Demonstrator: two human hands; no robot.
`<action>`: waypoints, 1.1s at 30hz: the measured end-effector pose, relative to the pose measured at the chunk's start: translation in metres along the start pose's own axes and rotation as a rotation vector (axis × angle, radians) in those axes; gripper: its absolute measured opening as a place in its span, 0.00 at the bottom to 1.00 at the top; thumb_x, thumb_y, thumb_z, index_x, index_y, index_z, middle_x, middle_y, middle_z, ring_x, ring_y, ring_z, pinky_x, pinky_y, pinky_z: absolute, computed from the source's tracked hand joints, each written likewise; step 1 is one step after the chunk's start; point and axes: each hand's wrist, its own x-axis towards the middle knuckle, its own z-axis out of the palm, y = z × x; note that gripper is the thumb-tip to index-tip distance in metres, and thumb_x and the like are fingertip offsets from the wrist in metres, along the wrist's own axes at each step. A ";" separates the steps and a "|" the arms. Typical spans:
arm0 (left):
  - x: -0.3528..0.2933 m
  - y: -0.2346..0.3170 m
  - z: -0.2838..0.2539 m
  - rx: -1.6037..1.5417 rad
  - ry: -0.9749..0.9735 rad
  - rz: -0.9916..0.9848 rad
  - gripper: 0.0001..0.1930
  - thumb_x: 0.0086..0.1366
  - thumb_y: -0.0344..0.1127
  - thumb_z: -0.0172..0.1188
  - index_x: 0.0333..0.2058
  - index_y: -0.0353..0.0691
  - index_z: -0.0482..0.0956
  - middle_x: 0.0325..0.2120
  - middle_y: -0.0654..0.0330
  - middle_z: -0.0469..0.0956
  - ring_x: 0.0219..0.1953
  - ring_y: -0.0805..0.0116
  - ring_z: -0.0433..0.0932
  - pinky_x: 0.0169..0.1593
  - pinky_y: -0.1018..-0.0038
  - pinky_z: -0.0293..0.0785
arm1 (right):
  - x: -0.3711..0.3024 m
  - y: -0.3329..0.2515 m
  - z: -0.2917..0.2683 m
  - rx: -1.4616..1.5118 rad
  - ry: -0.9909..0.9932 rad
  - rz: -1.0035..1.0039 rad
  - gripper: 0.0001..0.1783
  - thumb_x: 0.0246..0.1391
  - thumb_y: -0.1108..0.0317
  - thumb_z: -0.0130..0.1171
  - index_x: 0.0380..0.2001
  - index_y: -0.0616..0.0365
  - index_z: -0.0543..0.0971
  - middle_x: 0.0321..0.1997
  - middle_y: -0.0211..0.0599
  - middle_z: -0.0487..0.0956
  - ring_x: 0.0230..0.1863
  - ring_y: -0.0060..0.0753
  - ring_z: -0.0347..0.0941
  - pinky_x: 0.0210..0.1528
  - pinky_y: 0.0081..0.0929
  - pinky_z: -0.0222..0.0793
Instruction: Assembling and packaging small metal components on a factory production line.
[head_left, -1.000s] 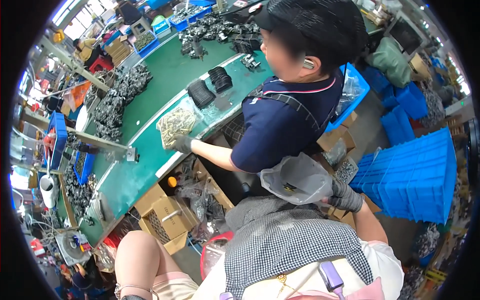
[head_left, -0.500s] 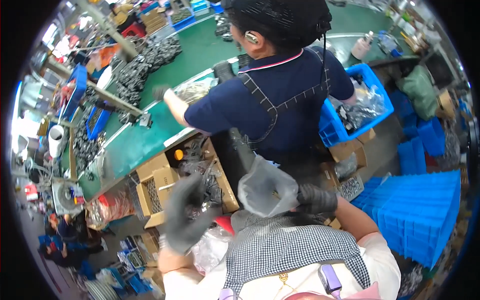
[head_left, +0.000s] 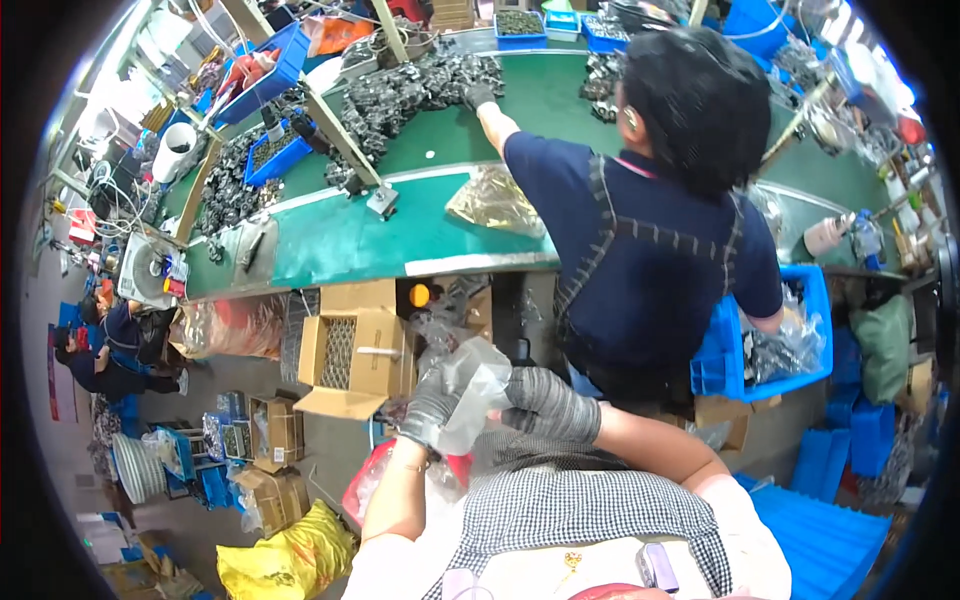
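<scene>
A translucent plastic bag (head_left: 474, 402) is held in front of my chest between both hands. My left hand (head_left: 432, 408), in a grey knit glove, is closed around the bag's left side. From the right, my right hand (head_left: 553, 403), gloved too, pinches the bag's edge. What the bag contains, if anything, cannot be made out. Just beyond my left hand stands an open cardboard box (head_left: 385, 345) with a gridded insert. Under my left forearm lies a red container (head_left: 362, 482) with clear plastic in it.
A co-worker (head_left: 650, 240) in dark blue stands at the green bench (head_left: 340, 232), one arm stretched to a pile of black-wrapped parts (head_left: 420, 95). Their other arm reaches into a blue bin (head_left: 812, 365). A yellow sack (head_left: 285, 550) lies lower left; stacked blue crates (head_left: 825, 525) stand lower right.
My left hand has come across and closed on the bag, which my right hand held mouth-up before. The view has shifted, and the co-worker's arm now reaches farther over the bench.
</scene>
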 end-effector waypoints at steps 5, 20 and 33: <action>0.047 -0.014 -0.123 0.501 0.596 0.235 0.12 0.61 0.32 0.47 0.38 0.32 0.75 0.23 0.61 0.71 0.27 0.69 0.71 0.34 0.73 0.69 | 0.072 0.043 0.002 0.072 -0.118 0.101 0.09 0.47 0.69 0.57 0.30 0.63 0.74 0.28 0.50 0.73 0.31 0.52 0.71 0.34 0.38 0.68; 0.288 0.213 -0.249 0.976 0.587 0.191 0.12 0.57 0.28 0.53 0.41 0.36 0.76 0.34 0.56 0.78 0.35 0.68 0.76 0.40 0.73 0.70 | 0.191 0.161 -0.049 -0.051 0.417 1.005 0.41 0.49 0.64 0.56 0.62 0.58 0.47 0.25 0.48 0.74 0.27 0.47 0.72 0.35 0.37 0.68; 0.292 0.224 -0.184 0.723 1.013 0.814 0.13 0.50 0.19 0.56 0.37 0.34 0.76 0.28 0.58 0.76 0.32 0.67 0.74 0.40 0.73 0.71 | 0.169 0.167 -0.091 0.172 0.415 1.052 0.40 0.49 0.70 0.56 0.63 0.57 0.50 0.23 0.30 0.72 0.22 0.18 0.65 0.27 0.19 0.65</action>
